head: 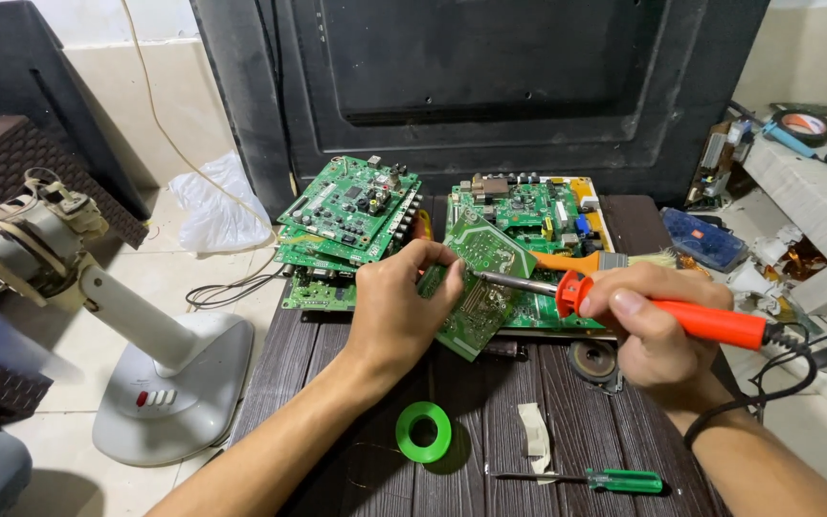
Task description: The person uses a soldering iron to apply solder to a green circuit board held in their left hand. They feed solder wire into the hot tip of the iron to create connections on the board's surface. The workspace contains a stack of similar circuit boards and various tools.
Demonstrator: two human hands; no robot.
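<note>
Behind the worktop, a big black TV back panel is leaning upright against the wall. Left of it on the floor, a grey fan stand with its bare motor is standing tilted. Dark slatted worktop is carrying two piles of green circuit boards: one stack at the far left, one wider board on a tray at the far centre. Left hand is clenching the left edge of a small green circuit board, holding it tilted above the worktop, just in front of the piles. Right hand is gripping the orange soldering iron, its metal tip touching the small board's face near the middle. Iron's black cable is looping off past the right wrist. An orange-handled brush is lying just behind the iron. Near the front edge: green tape roll, a strip of white tape, and a green-handled screwdriver, all lying apart from each other.
</note>
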